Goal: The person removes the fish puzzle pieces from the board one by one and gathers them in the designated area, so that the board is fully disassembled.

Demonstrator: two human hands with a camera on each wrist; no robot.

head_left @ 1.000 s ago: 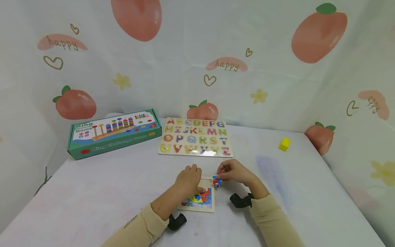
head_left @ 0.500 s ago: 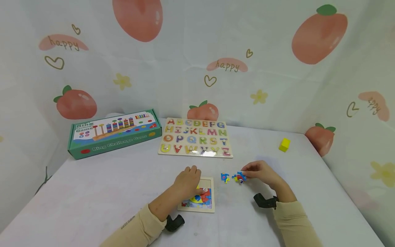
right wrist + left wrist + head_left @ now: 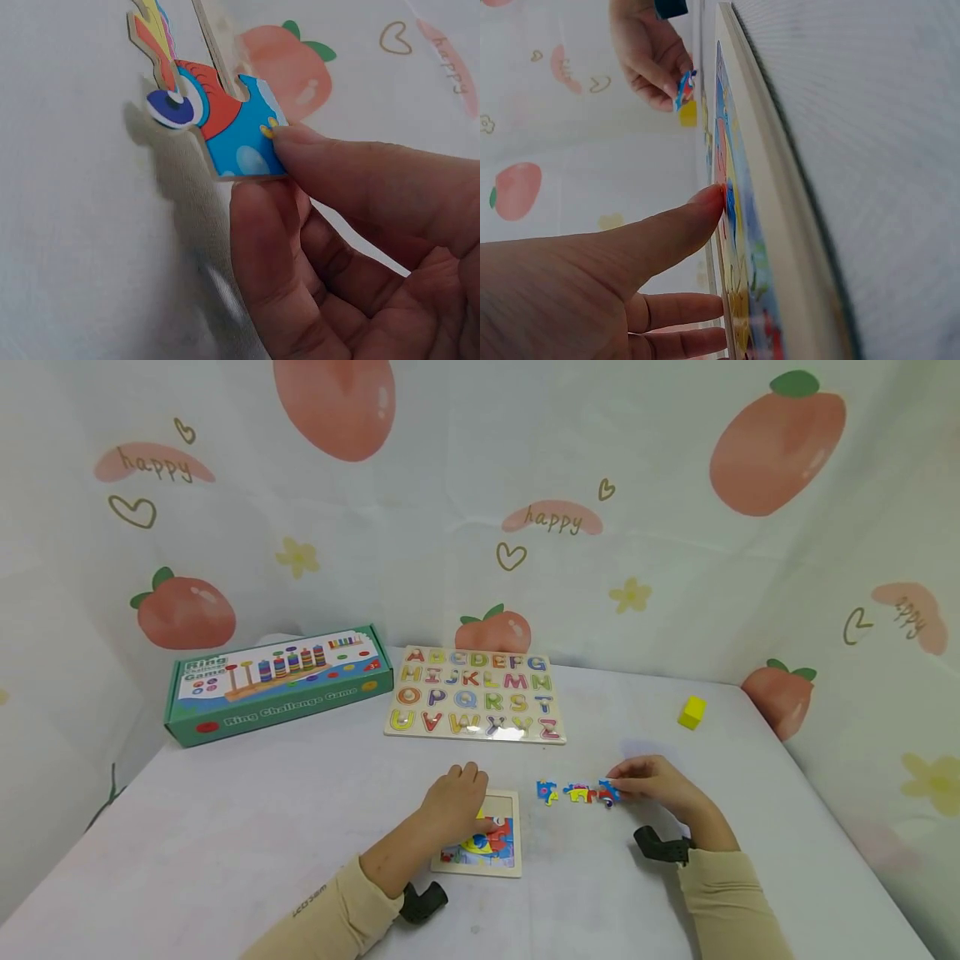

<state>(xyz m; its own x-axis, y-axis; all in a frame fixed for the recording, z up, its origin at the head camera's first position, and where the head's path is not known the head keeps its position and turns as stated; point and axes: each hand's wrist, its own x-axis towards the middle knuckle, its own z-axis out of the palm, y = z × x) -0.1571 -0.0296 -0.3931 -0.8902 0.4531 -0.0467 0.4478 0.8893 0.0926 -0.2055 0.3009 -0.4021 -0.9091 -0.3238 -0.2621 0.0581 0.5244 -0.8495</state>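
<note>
**Eye-printed jigsaw piece (image 3: 240, 139) pinched at one corner by the right hand (image 3: 660, 787)**

In the head view we find the eye-printed piece right of centre, in the lower half of the frame, just beside a mostly yellow jigsaw piece (image 3: 578, 794); whether the two touch, we cannot tell. A blue-and-yellow jigsaw piece (image 3: 547, 792) lies farther left, towards the jigsaw tray (image 3: 480, 871).

We see the right thumb and fingers clamped on the blue corner. The left hand (image 3: 450, 807), well apart from the right, rests over the tray near the lower centre, its straight thumb pressing the picture inside.

We judge the piece to be thin wood: light, stiff, perhaps slick on its printed face, and likeliest to chip at the knob. We would hold it by that straight-edged blue corner, leaving knob and notch free.

In the right wrist view the eye knob points left, and we read the long axis as running from it to the pinched corner, sloping slightly down to the right. In the head view the eye sits at the piece's lower end; its axis is too small there for us to settle.
</note>
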